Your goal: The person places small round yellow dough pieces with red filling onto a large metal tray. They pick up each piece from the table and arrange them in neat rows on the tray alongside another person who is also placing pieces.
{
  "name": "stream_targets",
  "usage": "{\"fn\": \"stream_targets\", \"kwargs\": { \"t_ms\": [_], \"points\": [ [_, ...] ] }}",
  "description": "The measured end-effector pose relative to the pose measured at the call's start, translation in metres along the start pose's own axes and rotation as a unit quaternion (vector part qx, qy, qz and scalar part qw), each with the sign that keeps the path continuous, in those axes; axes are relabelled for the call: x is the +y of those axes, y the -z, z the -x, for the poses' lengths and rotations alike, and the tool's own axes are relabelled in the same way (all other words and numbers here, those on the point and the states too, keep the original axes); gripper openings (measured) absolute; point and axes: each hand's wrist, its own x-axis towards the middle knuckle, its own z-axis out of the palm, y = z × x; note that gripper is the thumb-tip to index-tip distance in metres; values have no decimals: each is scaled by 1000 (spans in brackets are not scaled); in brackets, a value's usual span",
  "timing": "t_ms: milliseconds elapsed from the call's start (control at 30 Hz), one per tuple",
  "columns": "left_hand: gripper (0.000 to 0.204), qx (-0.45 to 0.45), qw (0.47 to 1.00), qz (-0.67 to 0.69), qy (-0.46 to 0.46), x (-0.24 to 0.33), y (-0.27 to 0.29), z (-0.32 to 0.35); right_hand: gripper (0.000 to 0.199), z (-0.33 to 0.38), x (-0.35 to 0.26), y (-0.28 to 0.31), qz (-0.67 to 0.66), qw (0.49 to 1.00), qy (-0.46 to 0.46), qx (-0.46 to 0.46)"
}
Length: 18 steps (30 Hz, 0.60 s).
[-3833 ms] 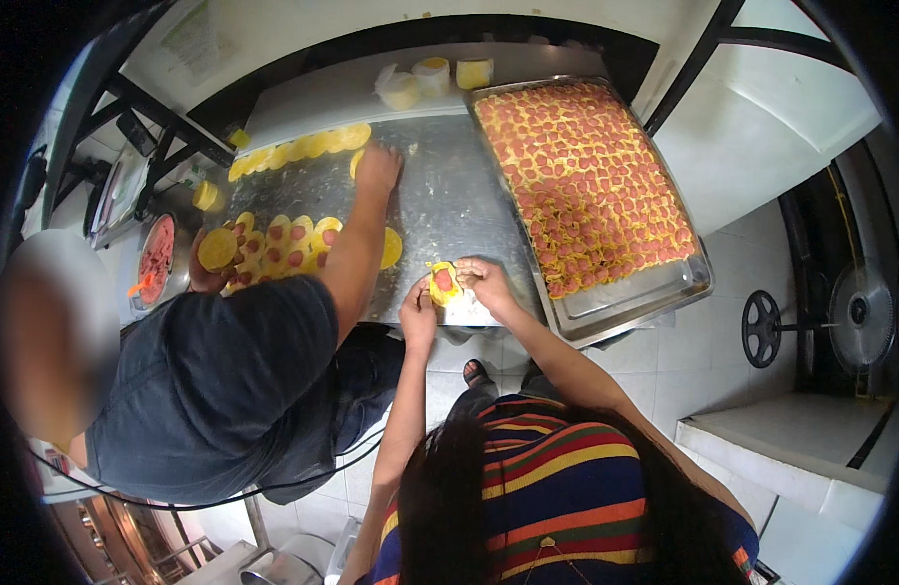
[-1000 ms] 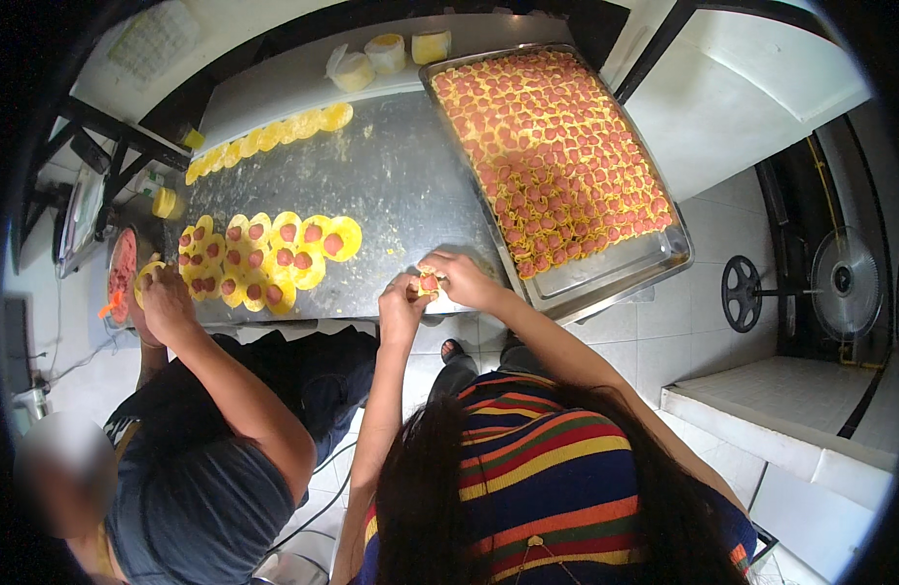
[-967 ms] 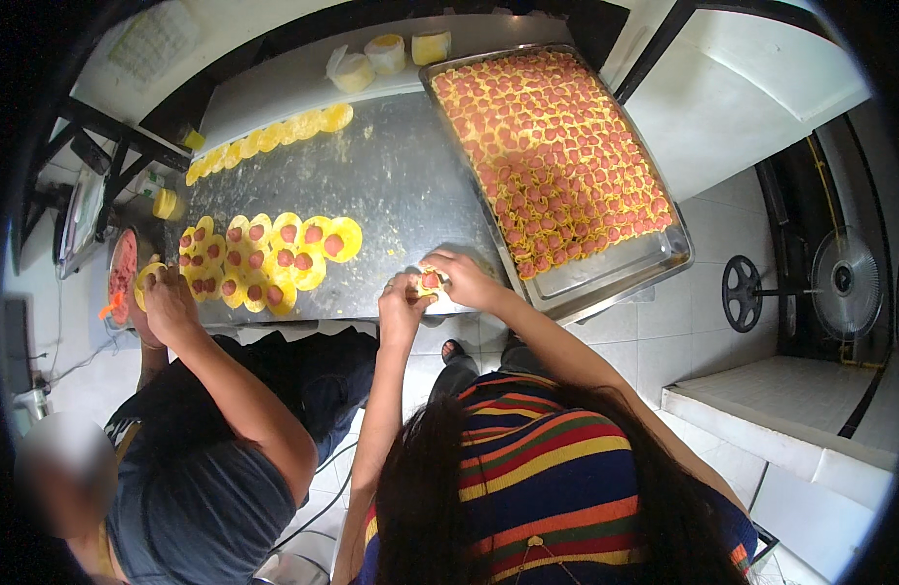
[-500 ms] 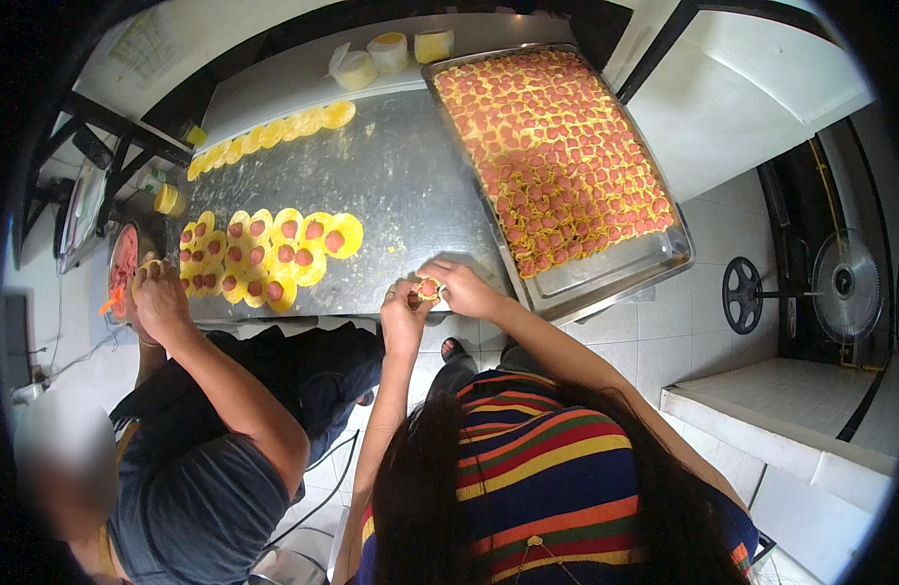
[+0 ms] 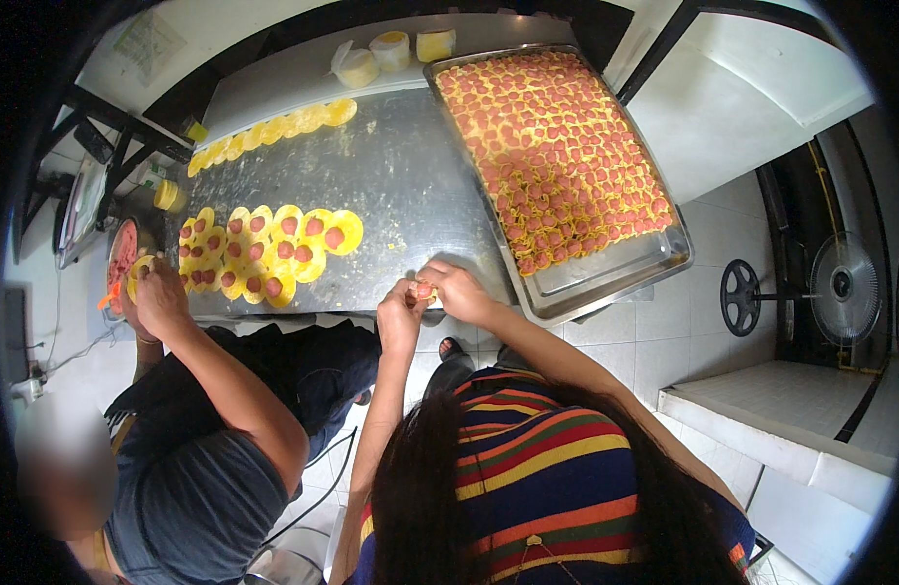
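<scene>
- I see the left hand and right hand together, fingertips pinched around one small dumpling.
- That dumpling is at the worktop's near edge, left of the tray; I can make out a rounded pink top and a bit of yellow skin, the rest covered by fingers.
- I cannot tell whether it touches the worktop, which is smooth grey metal, scuffed and dusted with pale flecks.
- To the right, the tray is shiny metal, rectangular with rounded corners and a raised rim; tight rows of frilly-edged dumplings fill most of it, its near end bare.
- To the left I see thin, round yellow wrappers, overlapping, with balls of soft pink filling.
- A co-worker's hand, farther left, holds another flat yellow disc.
</scene>
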Motion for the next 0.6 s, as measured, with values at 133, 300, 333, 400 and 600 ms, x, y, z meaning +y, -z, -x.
{"fn": "stream_targets", "kwargs": {
  "t_ms": [133, 300, 333, 400, 600],
  "points": [
    [21, 31, 997, -14, -65, -4, 2, -3, 26, 3, 8, -4, 22, 999, -32, -31],
    [25, -28, 1000, 3, 3, 7, 9, -6, 25, 3, 12, -6, -10, 1000, 1, 21],
    [25, -11, 1000, 5, -16, 6, 8, -5, 24, 3, 11, -5, -14, 999, 14, 42],
    [25, 24, 998, 8, -52, 0, 5, -5, 23, 4, 9, -5, 1, 1000, -2, 24],
    [25, 15, 1000, 21, -17, -11, -6, -3, 24, 10, 3, -8, -16, 999, -31, 18]
  ]
}}
